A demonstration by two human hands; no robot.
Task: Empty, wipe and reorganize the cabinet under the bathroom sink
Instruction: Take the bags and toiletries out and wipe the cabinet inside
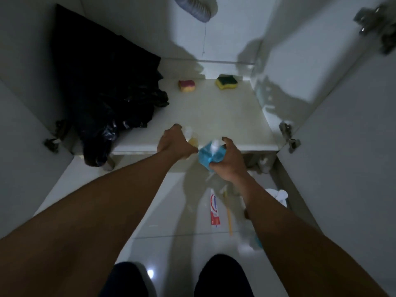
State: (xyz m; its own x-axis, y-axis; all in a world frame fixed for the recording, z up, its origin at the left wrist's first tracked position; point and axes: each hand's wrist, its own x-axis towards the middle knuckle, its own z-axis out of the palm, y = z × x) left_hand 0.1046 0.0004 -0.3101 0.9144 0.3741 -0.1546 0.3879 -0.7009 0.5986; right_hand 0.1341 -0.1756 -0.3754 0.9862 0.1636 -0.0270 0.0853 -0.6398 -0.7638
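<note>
The open white cabinet [214, 112] has a pale, glossy floor panel lit dimly from the front, with white side walls, both doors swung wide on metal hinges [288, 136], and a grey ribbed drain hose [199, 9] hanging at the far top. A heap of crumpled black plastic bags [111, 99] fills the left side of the cabinet and spills over its near edge. At the far end of the panel lie two sponges, well apart from each other: a pink-topped yellow sponge [186, 85] to the left and a green-topped yellow sponge [226, 82] to the right. In front of the cabinet the shiny white tiled floor [162, 211] carries a red, white and blue toothpaste tube [215, 209] lying just beside a yellow toothbrush [228, 211], and more white containers, blurred, sit near the right door. The left hand [174, 143] reaches over the near edge of the cabinet floor, fingers curled around a small clear bottle of yellowish liquid with a pale cap [190, 136]; the bottle shows just past the knuckles, on the hand's right. The right hand [227, 160] grips a blue bottle with a white pump top [211, 154], the thumb pressed on its near side and the fingers wrapped round its right side, the pump head rising between them. This bottle is at the cabinet's near edge, close beside the left hand.
</note>
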